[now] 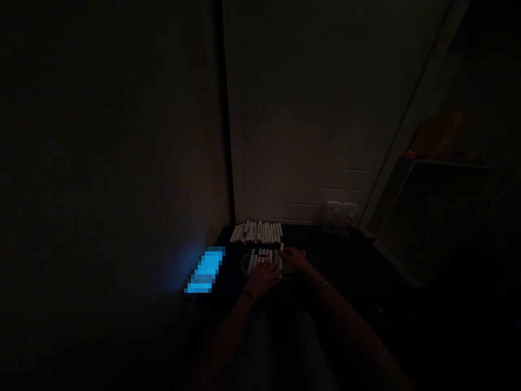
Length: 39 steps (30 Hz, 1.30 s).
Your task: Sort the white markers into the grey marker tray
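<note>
With two hands, we are resting the left hand (pixel 262 277), loosely curved, over the near row of markers (pixel 262 255), and bringing the right hand (pixel 296 258), half closed, to one white marker (pixel 281 246) at that row's right end, though we are not managing to tell whether either is gripping. Behind the near row we are seeing one far row of markers (pixel 256 232), both too dim for counting, with two clear bottles (pixel 334 218) standing behind it rightward and one screen (pixel 205 270) glowing left of it.
</note>
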### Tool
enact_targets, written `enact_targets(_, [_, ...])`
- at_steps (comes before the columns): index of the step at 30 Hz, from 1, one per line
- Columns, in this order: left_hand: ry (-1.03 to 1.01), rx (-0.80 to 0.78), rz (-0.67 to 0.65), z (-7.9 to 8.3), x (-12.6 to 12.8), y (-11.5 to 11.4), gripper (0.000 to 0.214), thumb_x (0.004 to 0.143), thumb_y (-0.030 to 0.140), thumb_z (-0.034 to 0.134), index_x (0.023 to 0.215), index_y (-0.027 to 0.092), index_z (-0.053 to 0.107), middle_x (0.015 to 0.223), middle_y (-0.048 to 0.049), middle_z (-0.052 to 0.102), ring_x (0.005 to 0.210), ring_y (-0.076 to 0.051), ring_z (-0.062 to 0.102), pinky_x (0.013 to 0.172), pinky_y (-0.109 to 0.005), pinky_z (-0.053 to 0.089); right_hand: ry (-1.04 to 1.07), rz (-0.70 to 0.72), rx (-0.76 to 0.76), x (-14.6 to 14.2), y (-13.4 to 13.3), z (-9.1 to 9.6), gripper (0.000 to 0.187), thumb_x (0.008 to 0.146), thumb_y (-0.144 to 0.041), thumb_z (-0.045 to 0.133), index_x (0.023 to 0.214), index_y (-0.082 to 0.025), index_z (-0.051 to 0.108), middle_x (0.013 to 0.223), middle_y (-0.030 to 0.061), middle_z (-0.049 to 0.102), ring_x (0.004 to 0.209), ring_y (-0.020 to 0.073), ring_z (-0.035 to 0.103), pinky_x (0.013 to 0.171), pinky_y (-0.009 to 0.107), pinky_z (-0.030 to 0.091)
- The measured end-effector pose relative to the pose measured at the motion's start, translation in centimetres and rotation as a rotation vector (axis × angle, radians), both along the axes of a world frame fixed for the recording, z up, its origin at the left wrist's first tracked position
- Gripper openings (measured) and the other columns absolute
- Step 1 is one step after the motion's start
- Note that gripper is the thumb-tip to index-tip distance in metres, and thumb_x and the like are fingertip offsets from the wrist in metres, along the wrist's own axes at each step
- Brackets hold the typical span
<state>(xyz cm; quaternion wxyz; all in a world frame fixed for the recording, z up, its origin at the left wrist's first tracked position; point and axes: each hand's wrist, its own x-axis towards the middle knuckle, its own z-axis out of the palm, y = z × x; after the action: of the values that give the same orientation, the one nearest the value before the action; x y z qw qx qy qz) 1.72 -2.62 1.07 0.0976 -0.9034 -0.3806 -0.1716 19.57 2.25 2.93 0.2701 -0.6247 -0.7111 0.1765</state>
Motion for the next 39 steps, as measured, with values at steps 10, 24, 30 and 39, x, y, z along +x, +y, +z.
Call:
enact_targets(10, [0.015,0.046,-0.042,-0.7,0.1,0.5,0.027,0.081,0.035,0.048,0.108,0.035,0.052,0.104,-0.0017,0.053,0.097,-0.02,0.043,0.079,-0.035,0.037,-0.144,-0.065,-0.019,-0.6,0.8,-1.0,0.038,0.081,-0.05,0.038,0.086,-0.024,0.065,0.088,0.0013,0.067,0.082,0.0159,0.058,0.078,0.031,0.029])
enact_targets(24, [0.052,0.121,-0.089,-0.7,0.3,0.8,0.022,0.083,0.031,0.046,0.103,0.029,0.055,0.094,-0.0027,0.051,0.089,-0.017,0.043,0.072,-0.03,0.037,-0.17,-0.167,0.099,-1.2,-1.1,-0.7,0.032,0.083,-0.044,0.04,0.087,-0.021,0.062,0.083,0.0016,0.065,0.085,0.0136,0.055,0.081,0.028,0.025])
enact_targets(30, [0.057,0.117,-0.101,-0.6,0.3,0.8,0.024,0.081,0.032,0.049,0.105,0.028,0.054,0.091,-0.0029,0.052,0.085,-0.016,0.043,0.069,-0.028,0.037,-0.192,-0.191,0.201,-1.0,-1.5,-0.7,0.025,0.086,-0.032,0.038,0.094,-0.02,0.058,0.089,0.003,0.062,0.088,0.0144,0.051,0.078,0.026,0.027])
enact_targets(39, [0.042,0.15,-0.11,-0.3,0.2,0.6,0.025,0.082,0.031,0.049,0.106,0.028,0.053,0.091,-0.0025,0.052,0.087,-0.016,0.043,0.07,-0.028,0.037,-0.368,-0.183,0.294,-1.3,-2.4,-1.0,0.035,0.082,-0.027,0.043,0.116,-0.022,0.048,0.109,0.0071,0.051,0.1,0.0203,0.039,0.087,0.032,0.025])
